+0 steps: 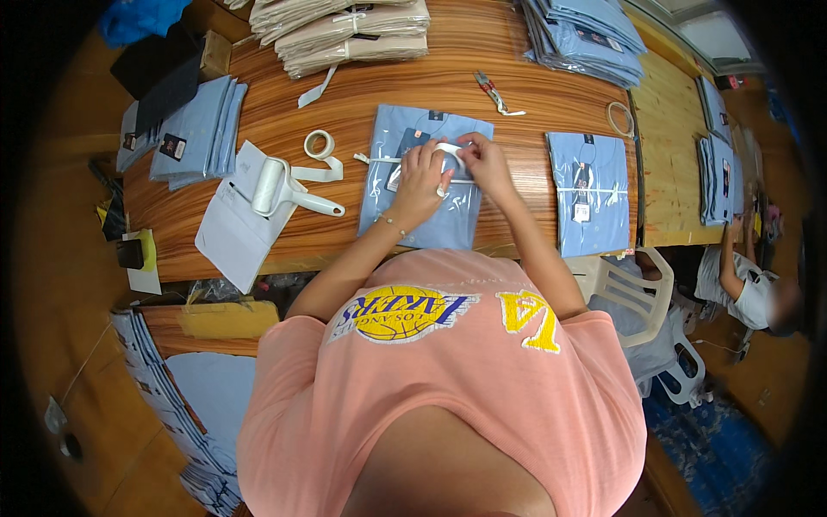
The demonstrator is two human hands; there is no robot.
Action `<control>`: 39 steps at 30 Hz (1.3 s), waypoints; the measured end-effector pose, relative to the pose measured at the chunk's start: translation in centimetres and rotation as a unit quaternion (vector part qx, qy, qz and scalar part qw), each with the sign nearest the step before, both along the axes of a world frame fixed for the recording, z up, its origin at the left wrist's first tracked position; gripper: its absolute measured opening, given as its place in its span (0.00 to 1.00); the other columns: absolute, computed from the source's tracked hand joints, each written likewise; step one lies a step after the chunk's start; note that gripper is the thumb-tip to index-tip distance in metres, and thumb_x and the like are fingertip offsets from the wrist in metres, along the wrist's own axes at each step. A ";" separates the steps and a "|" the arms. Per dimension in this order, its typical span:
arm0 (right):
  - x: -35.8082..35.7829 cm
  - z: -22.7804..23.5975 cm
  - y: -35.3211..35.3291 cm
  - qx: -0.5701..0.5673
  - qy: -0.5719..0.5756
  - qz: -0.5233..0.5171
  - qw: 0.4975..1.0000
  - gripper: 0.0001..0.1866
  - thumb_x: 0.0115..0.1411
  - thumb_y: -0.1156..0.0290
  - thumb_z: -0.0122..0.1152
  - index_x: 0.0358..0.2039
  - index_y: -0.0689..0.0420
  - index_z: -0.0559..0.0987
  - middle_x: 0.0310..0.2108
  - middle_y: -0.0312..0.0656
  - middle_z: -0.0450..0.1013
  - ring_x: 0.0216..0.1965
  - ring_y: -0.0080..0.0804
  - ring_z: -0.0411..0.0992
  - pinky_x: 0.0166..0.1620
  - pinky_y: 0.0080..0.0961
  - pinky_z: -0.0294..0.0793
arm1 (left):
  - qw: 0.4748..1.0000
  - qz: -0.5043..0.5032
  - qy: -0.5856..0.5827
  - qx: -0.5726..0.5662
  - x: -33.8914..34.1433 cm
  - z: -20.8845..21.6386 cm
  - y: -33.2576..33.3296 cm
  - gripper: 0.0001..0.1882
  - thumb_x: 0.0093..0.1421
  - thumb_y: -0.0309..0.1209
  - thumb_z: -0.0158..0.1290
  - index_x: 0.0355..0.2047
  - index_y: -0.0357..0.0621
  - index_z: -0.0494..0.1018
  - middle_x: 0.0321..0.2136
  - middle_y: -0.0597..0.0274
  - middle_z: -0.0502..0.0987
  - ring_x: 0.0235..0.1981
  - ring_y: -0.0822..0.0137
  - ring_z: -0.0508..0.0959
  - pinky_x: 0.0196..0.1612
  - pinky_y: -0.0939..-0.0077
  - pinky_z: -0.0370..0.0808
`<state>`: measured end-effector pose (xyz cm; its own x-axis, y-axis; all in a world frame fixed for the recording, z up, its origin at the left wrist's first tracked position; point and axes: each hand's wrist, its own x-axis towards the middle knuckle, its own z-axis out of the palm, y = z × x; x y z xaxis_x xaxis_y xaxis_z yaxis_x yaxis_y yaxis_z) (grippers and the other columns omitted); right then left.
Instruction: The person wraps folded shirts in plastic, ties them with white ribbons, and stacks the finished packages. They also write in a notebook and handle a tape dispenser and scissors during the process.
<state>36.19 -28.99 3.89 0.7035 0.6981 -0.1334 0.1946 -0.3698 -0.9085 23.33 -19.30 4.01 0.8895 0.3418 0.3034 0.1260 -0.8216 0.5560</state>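
In front of me lies a light blue folded garment in a clear plastic bag [461,215], with a dark tag near its top. A white strip [450,150] runs across its middle, with a loose end at the left. My right hand [488,170] pinches the strip where it loops up above the bag. My left hand [419,184] rests on the bag, its fingers closed at the other side of the loop. Its fingertips partly cover the strip there.
Left of the bag are a tape roll [319,145], a white lint roller [272,187] and papers [233,237]. Beyond lie red-handled snips [488,84] and beige bundles [353,47]. A strapped blue packet [606,224] sits right. Another person [743,289] works far right, past a white chair [642,289].
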 end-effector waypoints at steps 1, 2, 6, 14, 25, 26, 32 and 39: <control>0.5 -0.1 -0.8 -0.025 0.000 0.049 0.999 0.06 0.53 0.78 0.57 0.32 0.63 0.78 0.19 0.41 0.73 0.21 0.22 0.69 0.24 0.22 0.67 | 0.999 -0.016 0.037 0.000 -0.1 0.1 0.3 0.12 0.58 0.30 0.47 0.42 0.39 0.67 0.46 0.54 0.67 0.46 0.56 0.66 0.48 0.59 0.62; 1.2 0.1 -2.0 -0.050 0.001 0.095 0.994 0.05 0.51 0.78 0.59 0.30 0.63 0.78 0.19 0.42 0.73 0.20 0.23 0.69 0.24 0.22 0.67 | 0.997 -0.036 0.073 -0.001 -0.1 0.2 0.7 0.10 0.59 0.32 0.47 0.38 0.40 0.69 0.42 0.54 0.69 0.44 0.57 0.68 0.46 0.60 0.63; -1.6 0.5 -3.4 -0.021 -0.271 0.128 0.954 0.03 0.46 0.74 0.63 0.22 0.59 0.78 0.19 0.41 0.70 0.22 0.34 0.69 0.31 0.29 0.67 | 0.979 -0.083 0.158 -0.096 0.0 0.3 1.8 0.15 0.62 0.38 0.44 0.25 0.41 0.70 0.24 0.58 0.73 0.31 0.60 0.71 0.38 0.65 0.65; -2.4 -0.6 -2.2 -0.050 -0.249 0.118 0.960 0.09 0.48 0.74 0.59 0.33 0.55 0.76 0.22 0.44 0.73 0.26 0.44 0.71 0.33 0.36 0.68 | 0.918 -0.107 0.148 -0.352 -0.3 -0.9 3.2 0.20 0.66 0.41 0.39 0.24 0.39 0.70 0.19 0.63 0.69 0.22 0.72 0.66 0.29 0.76 0.64; 0.4 1.4 -5.2 -0.063 -0.186 0.117 0.974 0.06 0.50 0.74 0.60 0.29 0.61 0.79 0.30 0.49 0.75 0.31 0.47 0.74 0.36 0.34 0.72 | 0.994 -0.101 0.049 -0.007 -1.7 0.6 2.3 0.09 0.60 0.31 0.46 0.28 0.41 0.74 0.35 0.60 0.73 0.45 0.57 0.66 0.49 0.65 0.61; 0.9 0.7 -5.9 -0.060 -0.215 0.103 0.969 0.05 0.51 0.73 0.60 0.27 0.61 0.79 0.29 0.49 0.75 0.32 0.47 0.73 0.37 0.36 0.71 | 0.993 -0.121 0.014 -0.002 -1.4 1.1 2.3 0.09 0.60 0.30 0.47 0.29 0.41 0.74 0.34 0.61 0.74 0.44 0.57 0.67 0.48 0.66 0.61; 0.4 -1.1 -6.5 -0.101 -0.256 0.074 0.958 0.07 0.52 0.69 0.60 0.26 0.60 0.79 0.27 0.48 0.74 0.33 0.46 0.72 0.36 0.37 0.70 | 0.915 -0.277 0.000 -0.294 1.8 1.0 0.7 0.12 0.61 0.33 0.48 0.27 0.35 0.73 0.25 0.60 0.76 0.32 0.60 0.74 0.42 0.72 0.67; 0.6 2.1 -8.0 -0.099 -0.070 0.108 0.987 0.10 0.53 0.67 0.60 0.24 0.61 0.77 0.25 0.48 0.71 0.27 0.44 0.69 0.32 0.35 0.67 | 0.939 -0.174 0.043 -0.293 2.4 -0.2 -0.5 0.11 0.59 0.33 0.50 0.29 0.36 0.73 0.23 0.59 0.71 0.30 0.63 0.72 0.36 0.72 0.69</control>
